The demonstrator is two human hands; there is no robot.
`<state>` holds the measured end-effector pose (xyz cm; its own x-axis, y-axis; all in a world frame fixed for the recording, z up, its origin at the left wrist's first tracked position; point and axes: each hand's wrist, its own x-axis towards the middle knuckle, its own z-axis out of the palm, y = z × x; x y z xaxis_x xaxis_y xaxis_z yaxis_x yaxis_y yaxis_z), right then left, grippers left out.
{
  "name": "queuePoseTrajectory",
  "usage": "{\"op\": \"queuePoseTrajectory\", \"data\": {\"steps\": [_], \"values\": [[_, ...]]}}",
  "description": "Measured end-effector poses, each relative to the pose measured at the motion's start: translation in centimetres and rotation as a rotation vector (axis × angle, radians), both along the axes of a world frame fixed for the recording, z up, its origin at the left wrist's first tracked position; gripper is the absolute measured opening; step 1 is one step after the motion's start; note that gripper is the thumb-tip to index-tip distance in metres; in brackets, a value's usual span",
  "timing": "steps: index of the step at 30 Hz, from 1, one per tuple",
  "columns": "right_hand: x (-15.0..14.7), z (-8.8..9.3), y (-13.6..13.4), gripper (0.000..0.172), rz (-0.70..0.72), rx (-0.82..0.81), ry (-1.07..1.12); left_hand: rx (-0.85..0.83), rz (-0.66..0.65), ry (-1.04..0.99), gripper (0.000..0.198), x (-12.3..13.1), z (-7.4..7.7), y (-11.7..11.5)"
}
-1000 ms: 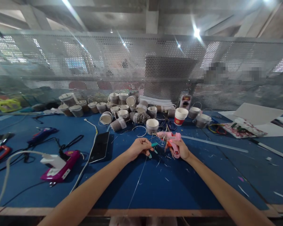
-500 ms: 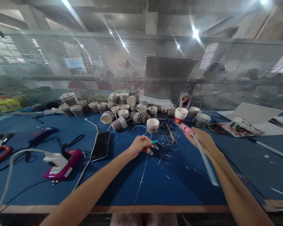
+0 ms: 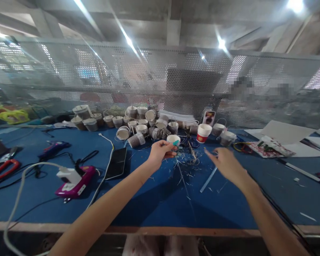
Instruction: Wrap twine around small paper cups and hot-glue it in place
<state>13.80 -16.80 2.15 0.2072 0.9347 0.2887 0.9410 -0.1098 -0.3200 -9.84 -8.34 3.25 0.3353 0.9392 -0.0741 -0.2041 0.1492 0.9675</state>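
Note:
My left hand (image 3: 160, 153) is closed in a pinch at the front of a small white cup (image 3: 174, 138), a teal cover on one fingertip. A thin white cord (image 3: 183, 179) runs from these fingers down toward the lower right. Whether the fingers also touch the cup is hidden. My right hand (image 3: 224, 161) hovers over the table to the right, fingers apart and somewhat blurred, with nothing visible in it. Below it, a translucent stick (image 3: 208, 179) rests on the blue tabletop. Behind stands a stack of red-and-white paper cups (image 3: 204, 132).
Several cord-wrapped cups (image 3: 138, 122) crowd the back. On the left are a phone (image 3: 116, 163), a magenta power strip (image 3: 78, 183) with cables, a blue glue gun (image 3: 53, 147) and red-handled scissors (image 3: 4, 170). White cardboard (image 3: 288, 133) lies at right. Scraps litter the middle.
My right hand has let go of the pink tool with the translucent stick. My left hand has moved forward to the cup, and the cord now slants right instead of left.

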Motion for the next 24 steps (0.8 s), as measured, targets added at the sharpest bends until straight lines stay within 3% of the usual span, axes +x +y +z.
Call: {"op": "queuePoseTrajectory", "data": {"steps": [1,3,5,7,9,11,13,16,20,24], "values": [[-2.2,0.2,-0.1,0.038,0.120,-0.001,0.244,0.003,0.014,-0.027,0.019,0.2,0.4,0.0],[-6.3,0.1,0.1,0.037,0.406,-0.168,0.710,0.009,0.053,-0.085,0.019,0.7,1.0,0.0],[-9.0,-0.3,0.5,0.039,0.471,-0.261,0.973,0.023,0.090,-0.123,0.020,1.0,1.3,0.1],[-10.2,-0.7,1.1,0.039,0.441,-0.221,1.010,0.049,0.101,-0.116,0.019,0.7,1.4,0.2],[-10.0,-0.7,1.5,0.038,0.422,-0.141,0.964,0.098,0.075,-0.021,0.019,-0.5,1.0,0.0],[-8.8,-0.4,1.8,0.038,0.423,-0.061,0.880,0.218,0.042,0.203,0.028,-2.8,0.2,-0.5],[-7.2,0.2,2.0,0.039,0.405,0.000,0.762,0.487,0.007,0.535,0.036,-5.7,-1.1,-1.2],[-4.9,1.3,2.5,0.041,0.338,0.048,0.585,0.787,-0.287,0.831,0.043,-9.7,-3.2,-1.8],[-3.4,2.2,3.6,0.038,0.262,0.160,0.301,0.736,-0.390,0.923,0.029,-11.6,-5.0,-1.4],[-3.6,1.4,4.2,0.030,0.137,0.132,-0.049,0.749,-0.411,0.941,0.012,-10.5,-4.9,-0.5]]}}
